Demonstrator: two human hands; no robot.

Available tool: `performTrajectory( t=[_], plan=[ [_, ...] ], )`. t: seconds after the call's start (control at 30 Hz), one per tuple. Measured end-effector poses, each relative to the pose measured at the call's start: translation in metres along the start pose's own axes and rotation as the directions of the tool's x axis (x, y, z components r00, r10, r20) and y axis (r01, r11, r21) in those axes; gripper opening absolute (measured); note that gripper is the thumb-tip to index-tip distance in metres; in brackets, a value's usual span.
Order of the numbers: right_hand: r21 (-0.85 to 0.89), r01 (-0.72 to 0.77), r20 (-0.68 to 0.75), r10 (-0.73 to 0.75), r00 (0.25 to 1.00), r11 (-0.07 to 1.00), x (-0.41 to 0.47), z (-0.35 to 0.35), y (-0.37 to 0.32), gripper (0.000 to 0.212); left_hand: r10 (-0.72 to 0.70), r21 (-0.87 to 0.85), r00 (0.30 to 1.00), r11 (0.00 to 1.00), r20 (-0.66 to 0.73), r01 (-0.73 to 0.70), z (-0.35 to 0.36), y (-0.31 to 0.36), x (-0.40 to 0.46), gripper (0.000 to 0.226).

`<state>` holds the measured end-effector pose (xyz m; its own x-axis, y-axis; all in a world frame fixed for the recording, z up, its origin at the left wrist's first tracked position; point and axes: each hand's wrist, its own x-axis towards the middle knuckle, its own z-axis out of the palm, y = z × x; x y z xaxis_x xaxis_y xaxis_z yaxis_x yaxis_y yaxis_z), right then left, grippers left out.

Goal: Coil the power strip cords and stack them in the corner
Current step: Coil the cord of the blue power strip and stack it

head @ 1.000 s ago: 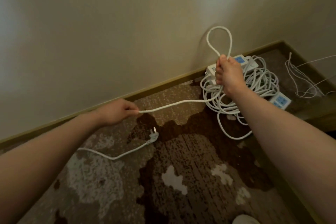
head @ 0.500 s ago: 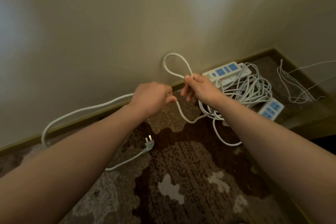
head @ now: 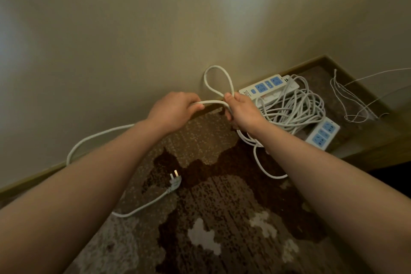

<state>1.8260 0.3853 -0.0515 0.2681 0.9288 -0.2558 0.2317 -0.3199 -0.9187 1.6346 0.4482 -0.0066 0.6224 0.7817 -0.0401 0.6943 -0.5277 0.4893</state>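
Up near the wall, the white power cord (head: pixel 216 78) stands in a small loop above the right hand (head: pixel 241 110), whose fingers are curled round the crossing at the loop's base. A short run of the same cord spans to the left hand (head: pixel 175 110), which grips it close beside the right; the fingers of the left hand are mostly hidden behind its back. From there the cord arcs left along the baseboard, passes behind the left forearm, and reappears on the patterned carpet (head: pixel 222 229), ending in a three-pin plug (head: pixel 175 181). Behind the right wrist lies a loose heap of coiled cords (head: pixel 293 109) in the corner, with stacked power strips (head: pixel 266 87) against the wall and another power strip (head: pixel 322 133) at the heap's right edge. Thin wires (head: pixel 353 104) trail further right, cut off by the frame.
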Motion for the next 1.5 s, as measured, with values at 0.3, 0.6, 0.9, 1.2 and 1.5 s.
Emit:
performTrajectory(
  t=[0.3, 0.6, 0.9, 1.2, 1.5],
  plan=[
    [0.192, 0.039, 0.141, -0.067, 0.988, 0.981, -0.012, -0.011, -0.010, 0.032, -0.151, -0.223, 0.975, 0.968, -0.165, 0.112, -0.013, -0.011, 0.008, 0.022],
    [0.082, 0.027, -0.068, -0.021, 0.997, 0.996, -0.006, -0.024, -0.008, 0.045, -0.124, 0.037, 0.988, 0.991, -0.097, 0.128, -0.003, -0.020, -0.004, 0.033],
    [0.192, -0.041, -0.341, 0.106, 0.934, 0.981, 0.000, -0.039, -0.001, 0.049, -0.193, -0.211, 0.979, 0.962, -0.065, 0.175, -0.001, -0.045, -0.027, 0.027],
    [0.350, -0.135, -0.122, 0.188, 0.975, 0.927, -0.003, -0.026, -0.010, 0.045, -0.047, -0.232, 0.991, 0.973, -0.123, 0.017, 0.021, 0.013, -0.026, 0.027],
    [0.521, -0.138, -0.056, 0.195, 0.979, 0.842, -0.003, -0.024, -0.012, 0.037, -0.036, -0.272, 0.993, 0.962, -0.115, 0.003, 0.055, 0.052, -0.011, 0.025]
  ],
)
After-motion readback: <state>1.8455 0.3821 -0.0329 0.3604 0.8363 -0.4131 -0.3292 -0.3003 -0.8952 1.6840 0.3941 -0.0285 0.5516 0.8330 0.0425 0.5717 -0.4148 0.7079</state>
